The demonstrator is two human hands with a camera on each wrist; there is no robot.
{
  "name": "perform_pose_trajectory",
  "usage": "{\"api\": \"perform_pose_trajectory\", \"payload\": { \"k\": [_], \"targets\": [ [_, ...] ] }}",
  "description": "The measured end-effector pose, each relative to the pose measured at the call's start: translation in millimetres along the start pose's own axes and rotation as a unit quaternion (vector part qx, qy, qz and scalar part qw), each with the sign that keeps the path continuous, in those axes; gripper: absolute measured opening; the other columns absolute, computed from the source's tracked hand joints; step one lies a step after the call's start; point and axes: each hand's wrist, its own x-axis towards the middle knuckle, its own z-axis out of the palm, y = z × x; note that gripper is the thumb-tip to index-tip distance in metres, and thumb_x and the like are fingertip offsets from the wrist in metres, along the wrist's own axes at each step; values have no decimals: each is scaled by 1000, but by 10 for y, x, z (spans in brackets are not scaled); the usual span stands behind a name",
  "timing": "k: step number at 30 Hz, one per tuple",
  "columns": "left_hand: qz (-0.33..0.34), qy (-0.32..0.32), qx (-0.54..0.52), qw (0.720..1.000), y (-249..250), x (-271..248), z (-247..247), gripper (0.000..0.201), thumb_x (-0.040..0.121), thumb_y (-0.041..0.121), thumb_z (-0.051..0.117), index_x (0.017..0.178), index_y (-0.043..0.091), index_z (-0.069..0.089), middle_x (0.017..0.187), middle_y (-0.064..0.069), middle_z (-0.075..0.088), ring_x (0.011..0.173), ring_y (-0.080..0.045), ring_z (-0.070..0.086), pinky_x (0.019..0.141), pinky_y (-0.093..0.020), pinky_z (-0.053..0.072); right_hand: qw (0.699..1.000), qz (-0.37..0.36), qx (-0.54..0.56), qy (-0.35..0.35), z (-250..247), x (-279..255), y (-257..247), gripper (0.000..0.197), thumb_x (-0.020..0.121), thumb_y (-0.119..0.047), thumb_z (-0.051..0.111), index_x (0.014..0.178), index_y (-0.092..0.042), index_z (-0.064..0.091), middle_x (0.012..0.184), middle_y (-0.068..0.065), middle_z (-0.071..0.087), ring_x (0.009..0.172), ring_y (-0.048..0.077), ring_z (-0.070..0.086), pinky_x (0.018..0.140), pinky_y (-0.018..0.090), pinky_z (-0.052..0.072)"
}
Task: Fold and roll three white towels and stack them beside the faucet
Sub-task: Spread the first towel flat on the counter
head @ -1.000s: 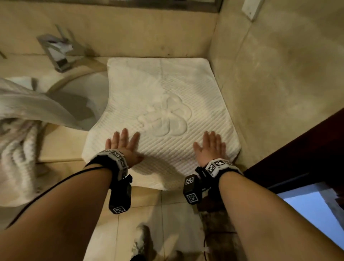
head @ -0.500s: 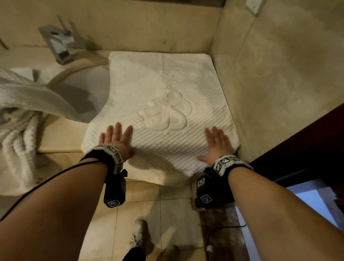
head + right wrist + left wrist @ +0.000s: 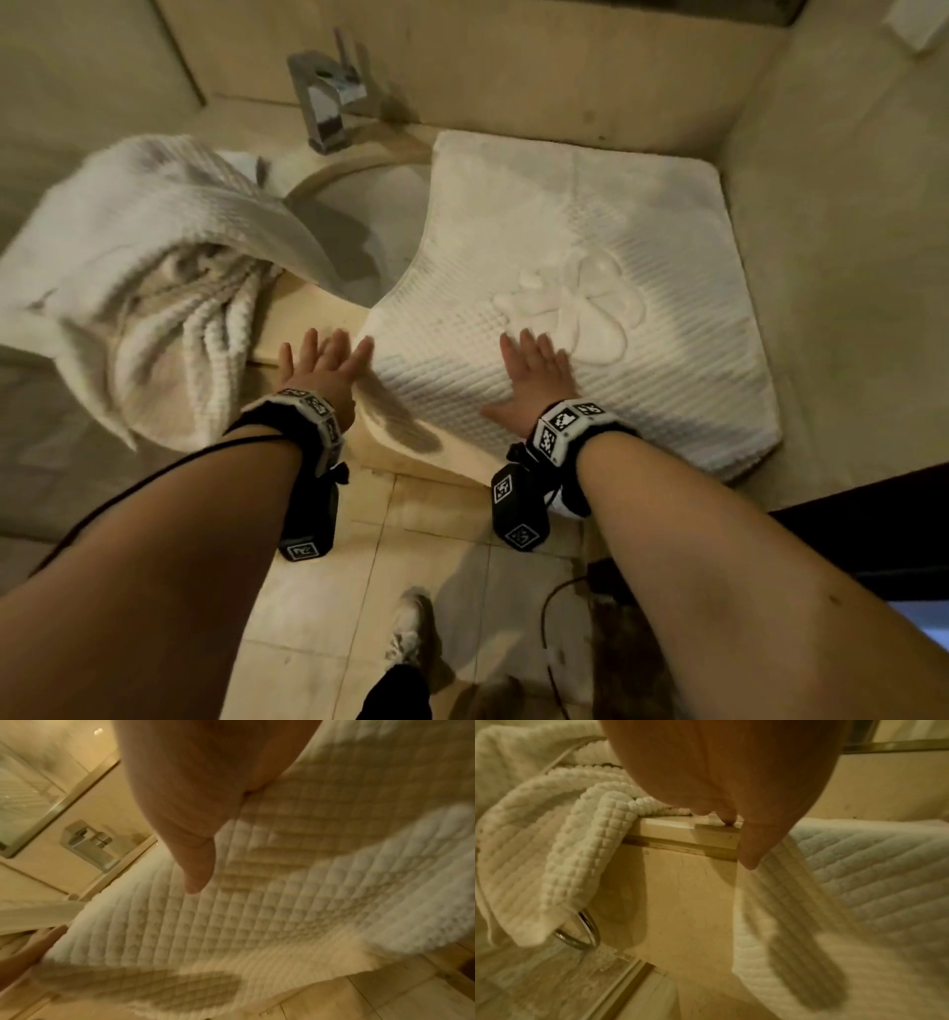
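Observation:
A folded white towel [image 3: 590,246] with a raised flower pattern lies flat on the counter, right of the sink and against the corner walls. My right hand [image 3: 534,370] rests flat on its near part with fingers straight; in the right wrist view the thumb [image 3: 197,874] hovers just over the towel [image 3: 282,912]. My left hand [image 3: 323,360] is open with straight fingers above the counter edge, just left of the towel's near left corner. It holds nothing. A heap of white towels [image 3: 154,267] lies left of the sink. The chrome faucet [image 3: 323,103] stands behind the basin.
The sink basin [image 3: 369,231] sits between the heap and the flat towel, whose left edge overhangs it. Walls close off the back and right. A metal ring [image 3: 582,931] hangs under the heap [image 3: 552,852] on the cabinet front. Tiled floor and a shoe [image 3: 411,632] are below.
My left hand has slid off the towel to its left edge. My right hand has moved left from the towel's near right corner towards its middle. The head view has swung left.

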Motion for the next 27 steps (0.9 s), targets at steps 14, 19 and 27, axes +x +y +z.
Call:
{"api": "perform_pose_trajectory", "payload": {
  "k": [14, 19, 27],
  "targets": [
    [148, 61, 43, 986, 738, 62, -286, 108, 78, 62, 61, 150, 31, -14, 157, -3, -24, 144, -26, -24, 115, -47, -15, 988, 153, -30, 9, 94, -506, 1137, 119, 76, -58, 65, 146, -24, -25, 155, 8, -27, 145, 25, -21, 118, 38, -12],
    [217, 19, 51, 975, 1451, 112, -280, 101, 82, 57, 59, 150, 34, -14, 157, 0, -23, 145, -23, -21, 117, -43, -12, 973, 217, -66, -32, 59, -861, 1783, 112, 84, -39, 66, 147, -15, -24, 155, 9, -25, 146, 25, -15, 119, 34, -4],
    [220, 40, 53, 973, 1463, 189, -169, 95, 88, 43, 59, 149, 34, -13, 157, 0, -23, 146, -23, -18, 119, -40, -6, 970, 235, -54, 15, 178, -792, 1831, 77, 97, -17, 38, 148, -10, -18, 157, 10, -21, 146, 26, -14, 120, 34, -7]
  ]
}}
